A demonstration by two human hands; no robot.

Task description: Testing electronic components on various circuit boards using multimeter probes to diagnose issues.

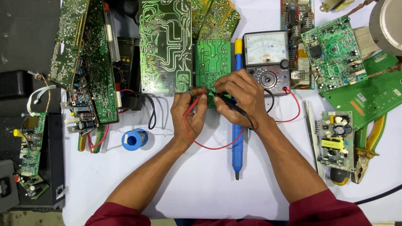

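The left hand (189, 113) was closed around a red test probe (195, 103), its tip pressed to the small green circuit board (212, 62) lying on the white table (201, 188). The right hand (240, 98) pinched a black test probe (228, 104) between thumb and fingers, tip on the same board, close to the red one. Both leads ran to the analog multimeter (266, 58) just right of the board. A blue desoldering pump (237, 138) lay under the right hand, and a blue solder spool (135, 139) sat well left.
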